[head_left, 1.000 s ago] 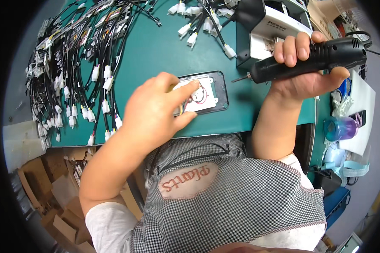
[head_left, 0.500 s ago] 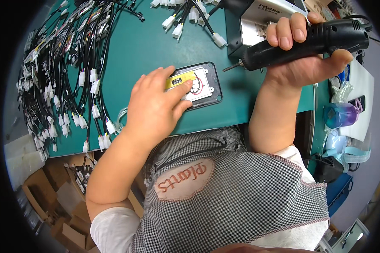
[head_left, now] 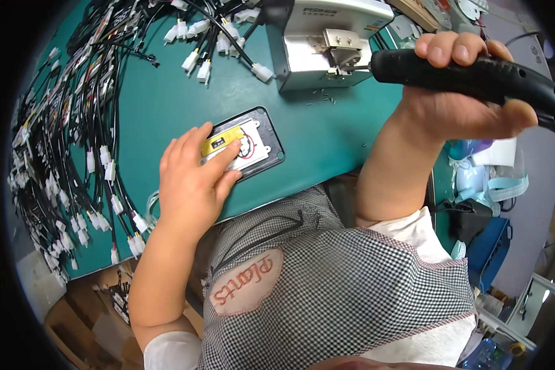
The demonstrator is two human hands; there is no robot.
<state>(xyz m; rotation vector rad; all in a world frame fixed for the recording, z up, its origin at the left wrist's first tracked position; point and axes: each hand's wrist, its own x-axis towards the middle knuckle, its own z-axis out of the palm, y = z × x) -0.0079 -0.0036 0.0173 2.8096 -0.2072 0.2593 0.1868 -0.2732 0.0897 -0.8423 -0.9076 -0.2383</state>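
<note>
Holding 1 blk driver [head_left: 453,75] w/ RH [head_left: 453,114], 1 case [head_left: 272,148] under LH [head_left: 192,172].

The left grip [head_left: 193,182] rests on a black case [head_left: 274,152], the right grip [head_left: 453,114] holding an electric screwdriver [head_left: 468,79].

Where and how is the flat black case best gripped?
Probably take the case by the far and near edges of its right end, from above: it lies flat on the table, the left hand covers its left part, and exposed thin wires sit inside.
</note>
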